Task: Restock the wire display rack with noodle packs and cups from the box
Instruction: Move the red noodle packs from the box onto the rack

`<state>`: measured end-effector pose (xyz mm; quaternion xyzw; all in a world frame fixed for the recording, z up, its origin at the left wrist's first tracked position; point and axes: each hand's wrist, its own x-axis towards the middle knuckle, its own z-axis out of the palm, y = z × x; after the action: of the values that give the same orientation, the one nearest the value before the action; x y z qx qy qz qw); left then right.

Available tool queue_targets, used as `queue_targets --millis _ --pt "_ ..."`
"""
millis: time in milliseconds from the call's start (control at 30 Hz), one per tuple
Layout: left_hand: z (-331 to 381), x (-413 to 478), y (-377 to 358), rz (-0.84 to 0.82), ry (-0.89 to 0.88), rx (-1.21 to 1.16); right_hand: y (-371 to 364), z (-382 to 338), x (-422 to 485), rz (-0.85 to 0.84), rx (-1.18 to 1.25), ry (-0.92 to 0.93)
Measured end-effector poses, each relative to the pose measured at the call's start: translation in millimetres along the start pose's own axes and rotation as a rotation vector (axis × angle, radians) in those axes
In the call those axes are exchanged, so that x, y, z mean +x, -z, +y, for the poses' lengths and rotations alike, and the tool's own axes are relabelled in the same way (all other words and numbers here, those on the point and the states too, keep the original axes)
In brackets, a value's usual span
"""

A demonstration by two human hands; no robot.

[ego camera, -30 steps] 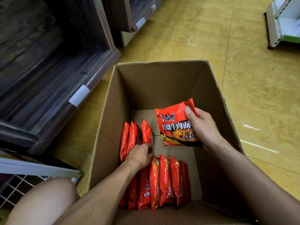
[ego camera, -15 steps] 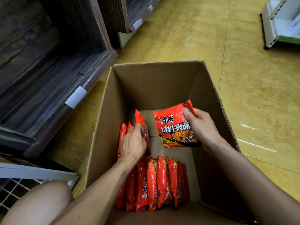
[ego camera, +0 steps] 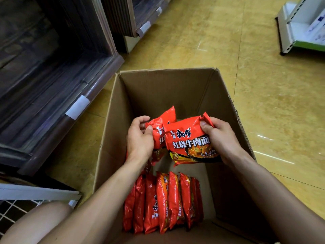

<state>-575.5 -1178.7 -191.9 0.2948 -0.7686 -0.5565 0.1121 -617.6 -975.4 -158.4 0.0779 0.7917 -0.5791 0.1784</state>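
An open cardboard box (ego camera: 112, 138) stands on the floor in front of me. My right hand (ego camera: 221, 140) grips a red noodle pack (ego camera: 188, 140) by its right edge, face up above the box. My left hand (ego camera: 140, 140) holds a second red noodle pack (ego camera: 161, 124) by its left side, tucked partly behind the first. Several more red packs (ego camera: 163, 201) stand on edge in a row at the near end of the box floor. A corner of the white wire rack (ego camera: 10, 210) shows at the lower left.
Dark wooden shelf units (ego camera: 52, 76) with white label tags line the left side. A white shelf stand (ego camera: 302, 25) sits at the far right on the yellow tiled floor (ego camera: 272, 103). My bare knee (ego camera: 38, 221) is at the lower left, next to the rack.
My left hand has lifted a second pack out of the row in the box and brought it up beside the pack in my right hand.
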Motion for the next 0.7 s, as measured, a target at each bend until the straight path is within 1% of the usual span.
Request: queue_targets --millis 167,300,433,600,700 --pt "5 10 5 0.054 0.029 -0.17 4 -5 -1 -0.02 0.113 -0.019" --pt "10 12 9 0.033 0.043 -0.252 0 -5 -3 -0.104 0.219 -0.048" --pt "16 10 9 0.001 0.119 -0.352 -3 -7 -8 -0.157 0.334 -0.062" --pt "25 5 11 -0.057 0.166 -0.418 -3 -8 -13 -0.183 0.404 -0.078" --pt "29 0 14 -0.094 0.224 -0.49 -7 -9 -17 -0.249 0.451 -0.101"
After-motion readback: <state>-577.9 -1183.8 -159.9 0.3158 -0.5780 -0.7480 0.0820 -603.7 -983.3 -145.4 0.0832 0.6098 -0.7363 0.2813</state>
